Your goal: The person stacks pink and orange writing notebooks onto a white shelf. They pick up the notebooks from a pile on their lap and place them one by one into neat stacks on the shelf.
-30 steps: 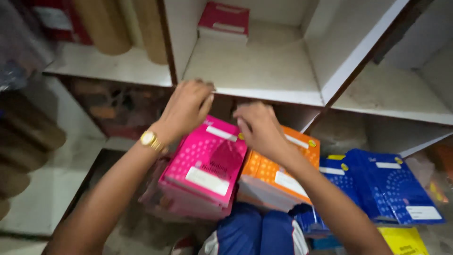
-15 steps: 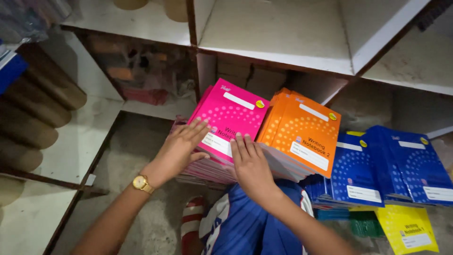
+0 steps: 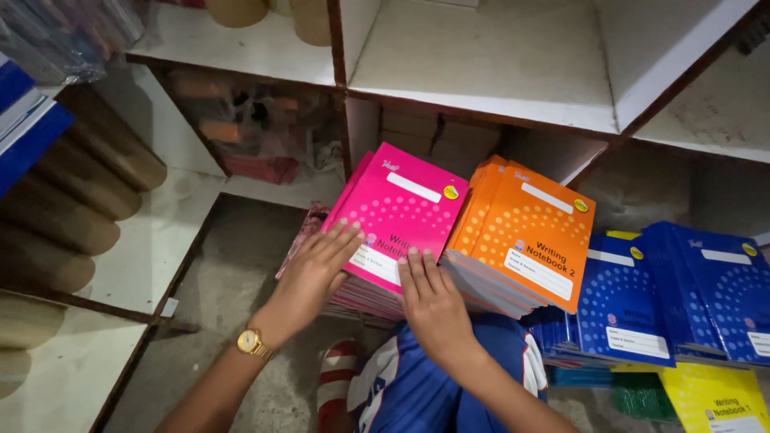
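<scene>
Here the left hand (image 3: pixel 314 269) lies flat and open on the near corner of the pink notebook stack (image 3: pixel 397 216), and the right hand (image 3: pixel 433 297) rests open against its lower edge; neither grips. The stack sits tilted on the floor under the white shelf (image 3: pixel 481 96), touching the orange notebook stack (image 3: pixel 525 236). With only loose palms steadying it, the slanted top books could slide off towards the person's lap.

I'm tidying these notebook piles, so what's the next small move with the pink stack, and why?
Probably curl both hands under the pink stack's near edge and square it. The left hand and right hand lie flat on its top cover, and the stack leans beside the orange stack, with lower notebooks poking out unevenly.
</scene>
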